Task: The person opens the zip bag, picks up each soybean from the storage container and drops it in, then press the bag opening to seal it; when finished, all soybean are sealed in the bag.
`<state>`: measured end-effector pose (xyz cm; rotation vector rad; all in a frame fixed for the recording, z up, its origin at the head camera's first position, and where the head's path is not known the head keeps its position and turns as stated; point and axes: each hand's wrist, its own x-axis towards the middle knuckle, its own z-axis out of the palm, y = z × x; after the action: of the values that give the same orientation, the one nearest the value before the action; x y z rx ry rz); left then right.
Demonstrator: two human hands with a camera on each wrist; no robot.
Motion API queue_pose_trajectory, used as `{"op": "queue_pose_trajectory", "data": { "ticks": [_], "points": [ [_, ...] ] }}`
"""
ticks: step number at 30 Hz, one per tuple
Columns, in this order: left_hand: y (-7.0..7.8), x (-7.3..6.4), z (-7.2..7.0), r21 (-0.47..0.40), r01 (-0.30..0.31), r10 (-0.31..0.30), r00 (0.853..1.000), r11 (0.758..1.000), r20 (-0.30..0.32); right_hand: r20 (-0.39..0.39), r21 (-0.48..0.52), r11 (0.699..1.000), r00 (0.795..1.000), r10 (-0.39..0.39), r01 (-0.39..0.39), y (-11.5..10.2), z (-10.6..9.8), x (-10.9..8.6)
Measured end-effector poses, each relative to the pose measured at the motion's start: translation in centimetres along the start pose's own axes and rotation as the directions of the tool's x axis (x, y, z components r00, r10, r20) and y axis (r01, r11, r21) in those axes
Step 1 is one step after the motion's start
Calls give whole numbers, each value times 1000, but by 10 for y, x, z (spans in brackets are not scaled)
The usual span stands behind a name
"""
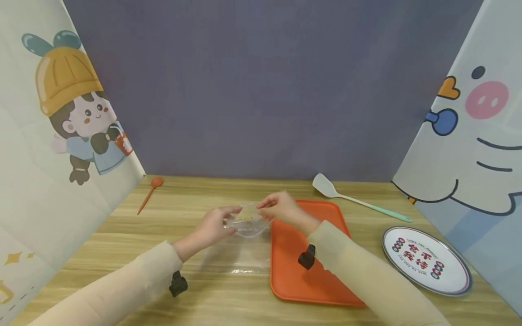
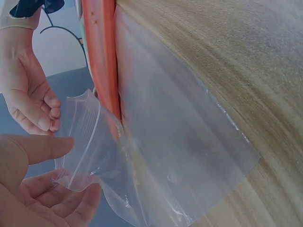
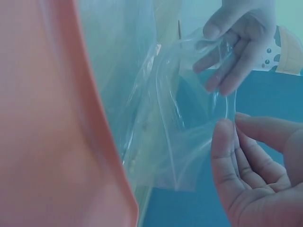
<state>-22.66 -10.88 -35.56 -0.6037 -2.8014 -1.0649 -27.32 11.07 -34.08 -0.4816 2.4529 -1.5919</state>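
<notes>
A clear zip-lock bag (image 1: 248, 226) has its top raised between both hands, and its lower part lies over the wood-look table (image 2: 265, 61). My right hand (image 1: 281, 209) pinches one side of the bag's mouth between thumb and fingertips. At the other side, my left hand (image 1: 212, 226) has its thumb and fingers spread apart. Its fingers (image 2: 87, 198) touch the plastic near the zip strip. A small yellowish patch shows through the bag; what it is, I cannot tell. An orange tray (image 1: 303, 276) lies directly right of the bag, under my right forearm.
A white spatula with a mint handle (image 1: 367, 204) lies behind the tray. To the right is an oval white plate (image 1: 426, 281) with red characters. A small orange spoon (image 1: 151, 192) lies at the back left. A dark wall panel (image 1: 265, 90) closes off the back.
</notes>
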Motion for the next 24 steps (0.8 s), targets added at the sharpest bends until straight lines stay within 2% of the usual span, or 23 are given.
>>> {"op": "queue_pose_trajectory", "data": {
  "ticks": [3,12,18,24],
  "points": [
    [0,0,-1,-10,1,-1,1000,1000,5,-6,7,1000,1000,7,-7,1,-7,-2],
    [0,0,-3,-17,24,-24,1000,1000,13,14,-82,997,1000,4,-3,15,-44,-20],
    [3,-1,-4,-23,26,-25,1000,999,19,25,-142,988,998,56,-52,33,-74,-37],
    [3,0,-5,-35,20,-19,1000,999,25,95,-147,986,992,86,-72,54,-98,-54]
  ]
}}
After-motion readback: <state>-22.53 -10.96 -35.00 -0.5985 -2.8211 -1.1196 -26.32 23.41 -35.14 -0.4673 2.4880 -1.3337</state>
